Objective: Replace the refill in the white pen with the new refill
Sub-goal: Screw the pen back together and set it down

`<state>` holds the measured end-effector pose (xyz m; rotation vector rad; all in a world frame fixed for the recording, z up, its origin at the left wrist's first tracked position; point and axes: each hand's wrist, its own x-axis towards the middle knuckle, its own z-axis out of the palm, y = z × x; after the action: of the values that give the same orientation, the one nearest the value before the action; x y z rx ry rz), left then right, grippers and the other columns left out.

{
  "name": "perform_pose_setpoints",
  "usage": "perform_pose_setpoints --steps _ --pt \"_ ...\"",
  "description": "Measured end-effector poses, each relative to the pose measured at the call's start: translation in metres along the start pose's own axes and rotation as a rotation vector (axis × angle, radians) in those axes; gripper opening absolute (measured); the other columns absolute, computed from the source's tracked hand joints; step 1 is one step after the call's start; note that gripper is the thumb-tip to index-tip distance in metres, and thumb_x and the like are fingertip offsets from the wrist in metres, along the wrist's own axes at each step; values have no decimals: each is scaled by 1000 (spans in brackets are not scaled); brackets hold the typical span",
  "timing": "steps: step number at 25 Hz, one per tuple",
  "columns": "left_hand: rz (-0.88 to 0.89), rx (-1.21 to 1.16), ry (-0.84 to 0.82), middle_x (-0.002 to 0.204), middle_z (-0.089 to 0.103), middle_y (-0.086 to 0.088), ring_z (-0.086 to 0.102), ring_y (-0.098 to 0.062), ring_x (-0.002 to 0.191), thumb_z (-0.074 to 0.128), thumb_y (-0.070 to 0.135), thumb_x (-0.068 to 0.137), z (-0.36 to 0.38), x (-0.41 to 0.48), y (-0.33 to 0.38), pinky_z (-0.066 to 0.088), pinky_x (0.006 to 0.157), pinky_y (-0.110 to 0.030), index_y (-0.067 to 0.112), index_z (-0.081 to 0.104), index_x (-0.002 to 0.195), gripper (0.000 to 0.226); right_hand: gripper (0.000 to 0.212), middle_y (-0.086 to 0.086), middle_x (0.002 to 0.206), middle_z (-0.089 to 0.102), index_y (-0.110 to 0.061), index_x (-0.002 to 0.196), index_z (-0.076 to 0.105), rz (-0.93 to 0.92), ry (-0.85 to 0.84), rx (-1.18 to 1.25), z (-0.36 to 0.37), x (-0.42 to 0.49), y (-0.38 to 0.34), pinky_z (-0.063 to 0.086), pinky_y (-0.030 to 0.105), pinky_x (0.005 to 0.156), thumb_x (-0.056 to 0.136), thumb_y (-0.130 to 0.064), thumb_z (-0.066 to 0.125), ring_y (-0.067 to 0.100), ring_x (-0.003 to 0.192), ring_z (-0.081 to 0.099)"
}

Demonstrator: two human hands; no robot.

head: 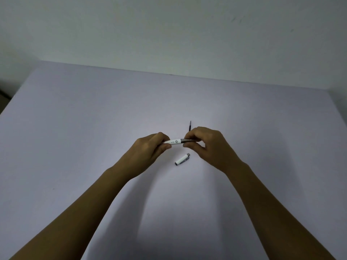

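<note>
Left hand [150, 147] grips the white pen [173, 142], right hand [204, 145] pinches its metal tip section [187, 141]; careless unscrewing could drop small parts.

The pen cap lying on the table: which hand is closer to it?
Right. The right hand hovers just above and beside the pen cap; the left hand, gripping the white pen, sits slightly farther off.

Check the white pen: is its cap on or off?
Off. The cap lies alone on the table, while both hands hold the pen.
</note>
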<state>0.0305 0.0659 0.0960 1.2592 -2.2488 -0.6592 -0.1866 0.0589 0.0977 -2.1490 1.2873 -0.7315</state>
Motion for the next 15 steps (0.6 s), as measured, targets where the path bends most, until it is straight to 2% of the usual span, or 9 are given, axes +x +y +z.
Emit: perform_pose_setpoints --steps 3,6,7,10,11,13,15 --pt "20 2 -6 70 48 6 37 -7 52 48 25 91 1 1 0 34 56 -9 7 55 93 20 23 1 72 66 -11 84 67 54 -21 -19 0 1 2 50 32 63 89 -31 57 16 65 58" --pt "14 -12 -7 69 47 7 38 -3 51 47 25 90 1 2 0 34 55 -8 7 55 93 20 16 -9 83 65 -13 94 66 38 7 49 -1 0 0 51 19 75 83 -25 66 5 77 61" --pt "14 -10 -12 69 47 7 38 -4 51 47 26 90 2 2 0 34 53 -10 7 55 93 21 13 -9 82 64 -13 93 66 16 18 53 0 0 1 51 18 75 83 -22 67 5 77 61" --pt "29 14 -19 70 48 6 37 -10 54 45 29 90 4 2 0 29 50 -13 8 56 93 24 12 1 71 68 -13 85 70 75 -7 46 0 3 3 49 28 61 87 -22 61 14 65 60" --pt "26 9 -17 70 49 7 37 -11 54 44 30 90 4 2 0 30 51 -13 8 56 93 25 13 2 72 69 -14 86 70 96 -17 55 -1 3 3 49 29 60 87 -24 61 14 65 60" --pt "19 -4 -13 70 49 7 37 -11 54 43 31 90 4 2 0 32 52 -10 9 55 93 26 15 -3 81 68 -15 93 67 78 -20 64 -1 2 2 52 21 70 84 -26 65 6 74 62" --pt "25 9 -20 70 51 5 39 -12 55 43 31 90 3 2 0 30 51 -12 8 56 94 26 12 -1 81 70 -13 91 67 16 -18 35 0 2 2 54 27 73 85 -23 64 9 74 63"
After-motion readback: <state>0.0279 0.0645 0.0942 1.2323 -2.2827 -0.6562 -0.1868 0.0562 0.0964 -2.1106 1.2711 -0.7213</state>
